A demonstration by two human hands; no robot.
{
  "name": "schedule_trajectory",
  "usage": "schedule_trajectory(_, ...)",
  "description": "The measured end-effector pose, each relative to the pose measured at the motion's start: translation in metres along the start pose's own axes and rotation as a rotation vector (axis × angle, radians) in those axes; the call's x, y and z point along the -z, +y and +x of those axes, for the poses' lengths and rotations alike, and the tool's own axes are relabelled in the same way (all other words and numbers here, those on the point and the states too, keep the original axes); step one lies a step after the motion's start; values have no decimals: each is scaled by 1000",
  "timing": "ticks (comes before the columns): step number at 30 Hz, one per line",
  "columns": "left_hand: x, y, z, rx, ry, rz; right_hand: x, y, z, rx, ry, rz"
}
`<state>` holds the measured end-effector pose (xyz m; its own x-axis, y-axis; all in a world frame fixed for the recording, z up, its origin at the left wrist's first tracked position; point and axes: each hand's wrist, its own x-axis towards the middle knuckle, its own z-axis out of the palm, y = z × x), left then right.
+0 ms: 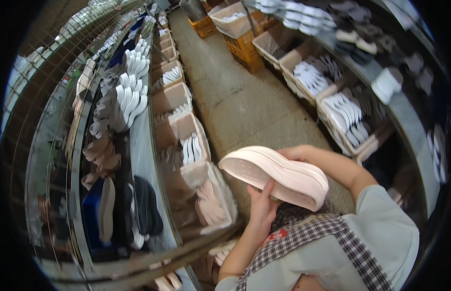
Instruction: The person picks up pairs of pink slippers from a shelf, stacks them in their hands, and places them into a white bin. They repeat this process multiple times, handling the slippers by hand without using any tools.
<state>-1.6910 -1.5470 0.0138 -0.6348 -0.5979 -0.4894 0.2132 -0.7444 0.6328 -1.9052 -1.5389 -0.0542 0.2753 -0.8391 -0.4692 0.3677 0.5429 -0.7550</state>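
While one concrete floor runs up the middle of the frame, two long grey surfaces flank it: the left surface and the right surface. Both carry many soles, overlapping too much to count. Orange crates stand in two places at upper centre, the nearer crates under one cloth-lined bin, the farther crate under one dark bucket. Lined bins line both sides of the floor; the nearest left bin, at lower centre-left, holds several pink soles, their number unclear.

One pale pink sole is held up right of centre, in the lower half of the frame. Its long axis runs from left to right, sloping down to the right: one end points left, the other to the lower right. Its dotted face is turned toward the lower left; which end is the toe I cannot tell.

Two hands hold it. The left grip pinches its lower edge, fingers against the dotted face. The right grip is closed on its upper edge, fingertips hidden behind.
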Motion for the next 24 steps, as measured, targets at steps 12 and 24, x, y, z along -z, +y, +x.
schedule_trajectory(12,-4,318,411,288,-947,1406,183,-190,214,-219,-185,42)
schedule_trajectory(24,-42,447,688,239,-704,1136,406,-463,404,-423,-322,23)
